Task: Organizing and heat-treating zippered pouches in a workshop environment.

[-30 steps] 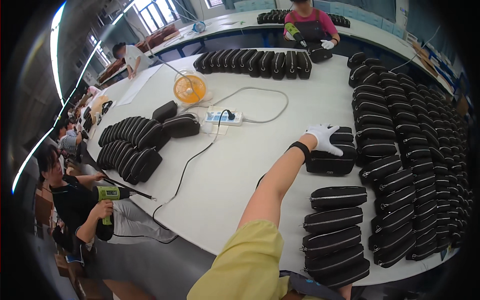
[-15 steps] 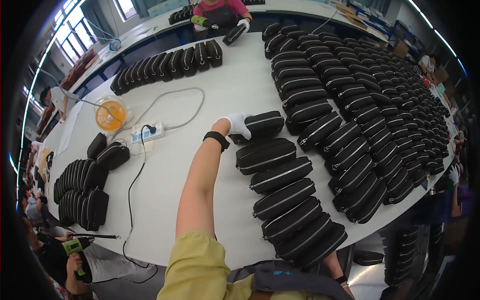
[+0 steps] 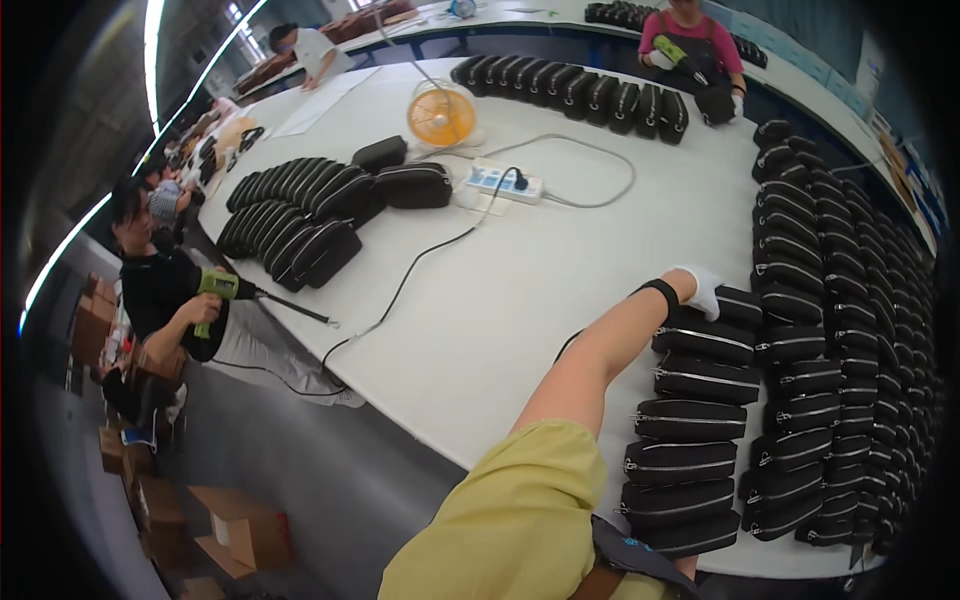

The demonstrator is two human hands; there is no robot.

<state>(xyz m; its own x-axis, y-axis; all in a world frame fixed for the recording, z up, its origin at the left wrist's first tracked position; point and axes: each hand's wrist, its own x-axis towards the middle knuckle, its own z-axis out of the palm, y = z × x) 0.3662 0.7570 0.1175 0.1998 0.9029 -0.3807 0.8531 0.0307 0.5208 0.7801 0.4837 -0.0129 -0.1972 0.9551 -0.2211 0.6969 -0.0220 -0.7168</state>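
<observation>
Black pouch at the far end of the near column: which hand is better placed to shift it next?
Left, probably. The gloved left hand rests on that black pouch, arm stretched across the white table; the right hand is not in view.

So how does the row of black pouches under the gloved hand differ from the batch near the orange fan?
The row by the left hand lies flat, each zip pouch showing its full side with a silver zipper line. The batch by the fan stands on edge, each leaning pouch overlapping the next. The near row runs in a single column; the far batch forms two packed rows. Both are black, similar zip pouches on the white table.
</observation>
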